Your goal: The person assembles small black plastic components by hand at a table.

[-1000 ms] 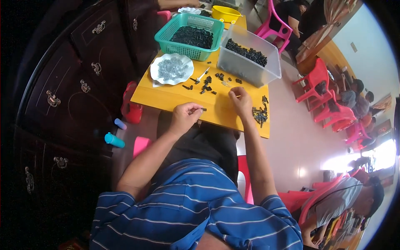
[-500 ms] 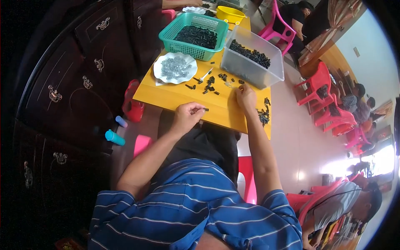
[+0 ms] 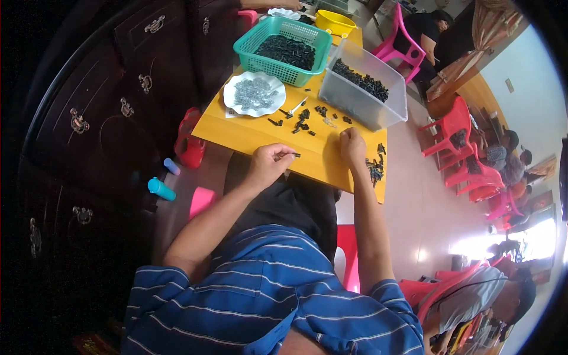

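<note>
Between thumb and fingertips, my left hand [image 3: 270, 167] pinches a small black tubular piece [image 3: 297, 155] over the near edge of the yellow table [image 3: 236, 131]. My right hand [image 3: 353, 149] rests further right above the table, fingers curled closed; whatever they hold is hidden. Just beyond it lie a few loose black pieces [image 3: 347, 119] and some tiny clear parts [image 3: 330, 122]. More black pieces [image 3: 302, 121] are scattered mid-table beside a white stick-like tool [image 3: 297, 106]. Another pile of black pieces [image 3: 376, 170] sits by my right wrist at the table's right edge.
A scalloped white plate [image 3: 235, 108] of small clear parts stands at the left. Behind it are a green basket [image 3: 251, 62] and a translucent bin [image 3: 355, 112], both with black pieces. A yellow basin [image 3: 335, 22] stands farther back. Dark drawers [image 3: 89, 89] flank the left side.
My right hand has drawn back slightly toward me, away from the loose black pieces. The left hand keeps its pinch on the black piece. The whole view has shifted a little.
</note>
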Tool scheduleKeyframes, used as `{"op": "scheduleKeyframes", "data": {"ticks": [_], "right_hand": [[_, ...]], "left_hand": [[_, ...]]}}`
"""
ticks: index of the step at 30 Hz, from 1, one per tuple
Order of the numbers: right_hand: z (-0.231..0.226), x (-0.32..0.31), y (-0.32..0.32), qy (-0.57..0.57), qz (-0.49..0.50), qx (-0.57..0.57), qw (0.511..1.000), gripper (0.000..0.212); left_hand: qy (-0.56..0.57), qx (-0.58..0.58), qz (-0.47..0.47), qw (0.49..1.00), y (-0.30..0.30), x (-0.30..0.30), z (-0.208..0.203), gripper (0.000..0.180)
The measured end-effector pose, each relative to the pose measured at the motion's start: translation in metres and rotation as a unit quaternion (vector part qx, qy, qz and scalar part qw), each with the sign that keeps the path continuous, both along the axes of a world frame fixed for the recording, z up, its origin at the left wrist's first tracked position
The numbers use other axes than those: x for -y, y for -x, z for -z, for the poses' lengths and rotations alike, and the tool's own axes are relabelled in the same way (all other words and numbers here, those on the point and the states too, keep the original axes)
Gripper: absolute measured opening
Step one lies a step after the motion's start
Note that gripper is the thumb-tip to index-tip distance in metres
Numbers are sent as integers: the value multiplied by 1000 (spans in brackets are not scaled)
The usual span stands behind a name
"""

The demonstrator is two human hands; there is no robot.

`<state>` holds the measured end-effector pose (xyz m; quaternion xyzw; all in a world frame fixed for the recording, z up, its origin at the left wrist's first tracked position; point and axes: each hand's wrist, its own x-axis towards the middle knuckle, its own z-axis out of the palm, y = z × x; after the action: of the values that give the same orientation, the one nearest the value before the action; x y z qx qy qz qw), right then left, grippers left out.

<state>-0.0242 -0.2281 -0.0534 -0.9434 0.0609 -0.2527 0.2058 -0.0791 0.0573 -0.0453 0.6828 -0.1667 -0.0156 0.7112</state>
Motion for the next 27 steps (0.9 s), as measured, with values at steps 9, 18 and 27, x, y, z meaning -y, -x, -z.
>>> {"op": "scheduleKeyframes", "data": {"ticks": [9,18,27], "right_hand": [[-27,-90,91,-516,-213,-130,820,9],[-29,-108,104,-554,-213,-97,799,9],[-26,-106,104,-508,-215,-80,830,7]], "left_hand": [[63,-68,39,995,0,1,-5,15],[73,-100,82,989,-1,0,-2,17],[0,-41,88,995,2,-1,-4,15]]}}
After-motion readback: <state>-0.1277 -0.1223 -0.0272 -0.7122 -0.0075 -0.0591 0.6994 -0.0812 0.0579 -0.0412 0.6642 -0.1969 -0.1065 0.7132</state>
